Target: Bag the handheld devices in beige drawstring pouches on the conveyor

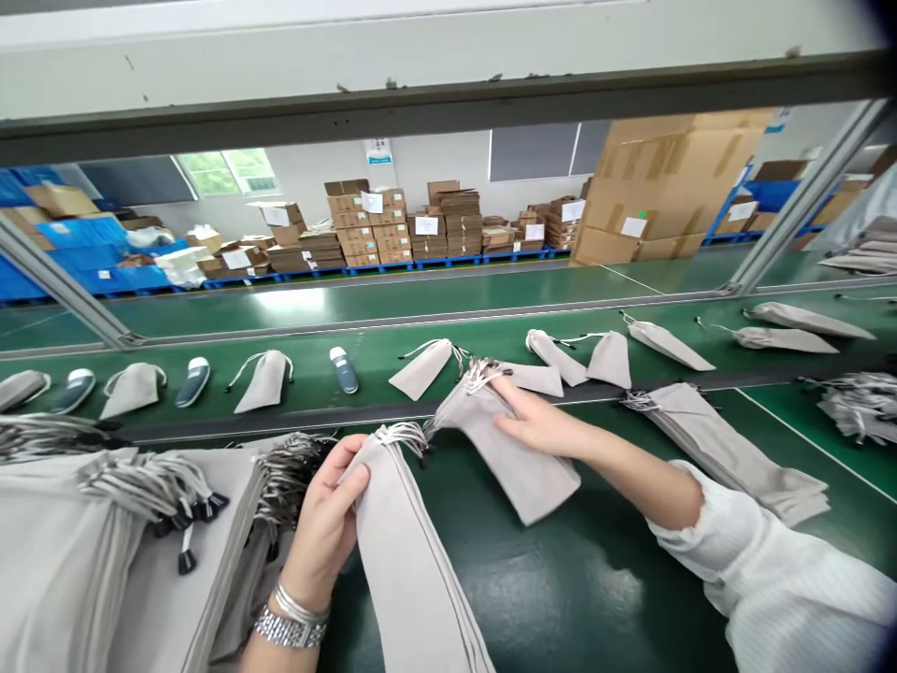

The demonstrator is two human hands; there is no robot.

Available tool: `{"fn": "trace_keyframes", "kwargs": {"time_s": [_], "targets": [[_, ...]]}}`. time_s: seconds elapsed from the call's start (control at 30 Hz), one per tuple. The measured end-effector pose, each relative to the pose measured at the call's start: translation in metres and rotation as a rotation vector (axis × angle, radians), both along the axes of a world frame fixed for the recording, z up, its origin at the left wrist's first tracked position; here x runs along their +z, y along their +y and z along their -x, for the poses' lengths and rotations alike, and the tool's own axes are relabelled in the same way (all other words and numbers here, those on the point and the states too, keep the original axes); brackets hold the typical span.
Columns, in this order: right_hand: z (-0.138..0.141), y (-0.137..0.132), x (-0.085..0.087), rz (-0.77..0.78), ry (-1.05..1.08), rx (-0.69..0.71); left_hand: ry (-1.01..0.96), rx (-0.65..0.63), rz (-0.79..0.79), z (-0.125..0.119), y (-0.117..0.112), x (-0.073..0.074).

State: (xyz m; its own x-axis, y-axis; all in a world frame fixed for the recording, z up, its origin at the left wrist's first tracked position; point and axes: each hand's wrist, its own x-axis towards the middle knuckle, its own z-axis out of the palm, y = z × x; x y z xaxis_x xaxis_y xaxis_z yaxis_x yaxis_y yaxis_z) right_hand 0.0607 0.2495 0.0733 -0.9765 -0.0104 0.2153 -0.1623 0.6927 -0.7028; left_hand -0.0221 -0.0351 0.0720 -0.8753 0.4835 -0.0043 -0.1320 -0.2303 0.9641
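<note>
My left hand (pixel 333 509) is closed around the top of a stack of grey drawstring pouches (pixel 410 561), thumb in front, with the white cords gathered above it. To the right, my right hand (pixel 536 421) grips a separate grey drawstring pouch (pixel 501 449) near its corded top, and this pouch hangs tilted over the green bench. Large piles of the same pouches (pixel 161 551) lie left of my left hand, their cords and black toggles bunched together. Another pouch stack (pixel 735 449) rests on the bench beyond my right forearm.
A green conveyor belt (pixel 371 360) runs across behind the bench, carrying single pouches (pixel 264 381) and several dark handheld devices with white caps (pixel 343 370). A metal frame beam (pixel 448 84) spans overhead. Bunched cords (pixel 861 407) lie at right. Cardboard boxes (pixel 371 224) stand against the far wall.
</note>
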Motion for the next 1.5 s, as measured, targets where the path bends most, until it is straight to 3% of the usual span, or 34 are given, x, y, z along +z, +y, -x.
{"fn": "trace_keyframes", "kwargs": {"time_s": [0.1, 0.17, 0.27, 0.33, 0.47, 0.57, 0.67, 0.83, 0.93, 1.07, 1.23, 1.37, 1.5], "targets": [[-0.005, -0.018, 0.021, -0.514, -0.010, -0.243, -0.002, 0.001, -0.032, 0.002, -0.003, 0.000], [-0.010, -0.035, 0.023, -0.666, -0.056, -0.180, -0.001, 0.003, -0.053, 0.002, -0.004, -0.001], [-0.013, -0.046, 0.013, -0.616, -0.076, 0.198, -0.003, 0.003, -0.072, 0.003, -0.004, -0.002], [-0.007, -0.039, 0.004, -0.509, -0.010, 0.305, -0.003, -0.002, -0.081, 0.003, -0.004, -0.002], [0.018, -0.008, -0.014, -0.457, 0.165, 0.221, -0.005, -0.027, -0.071, 0.004, -0.003, -0.002], [0.037, 0.003, -0.031, -0.481, 0.161, 0.319, -0.010, -0.066, -0.049, 0.003, -0.002, -0.003], [0.047, -0.001, -0.043, -0.542, 0.163, 0.352, -0.003, -0.077, -0.018, 0.002, 0.000, -0.004], [0.042, -0.014, -0.033, -0.545, 0.124, 0.361, 0.016, -0.076, 0.052, 0.001, 0.001, -0.004], [0.036, -0.016, -0.023, -0.654, 0.124, 0.288, 0.037, -0.108, 0.070, 0.002, 0.000, -0.007], [0.031, -0.025, -0.025, -0.922, 0.150, 0.262, 0.160, -0.238, 0.162, 0.003, 0.002, -0.014], [0.033, -0.034, -0.040, -1.077, 0.192, 0.261, 0.339, -0.590, 0.287, -0.009, 0.016, -0.023], [0.048, -0.027, -0.047, -0.999, 0.221, 0.299, 0.456, -0.698, 0.451, -0.019, 0.024, -0.027], [0.061, -0.016, -0.051, -0.766, 0.158, 0.331, 0.507, -0.693, 0.512, -0.018, 0.023, -0.026]]}}
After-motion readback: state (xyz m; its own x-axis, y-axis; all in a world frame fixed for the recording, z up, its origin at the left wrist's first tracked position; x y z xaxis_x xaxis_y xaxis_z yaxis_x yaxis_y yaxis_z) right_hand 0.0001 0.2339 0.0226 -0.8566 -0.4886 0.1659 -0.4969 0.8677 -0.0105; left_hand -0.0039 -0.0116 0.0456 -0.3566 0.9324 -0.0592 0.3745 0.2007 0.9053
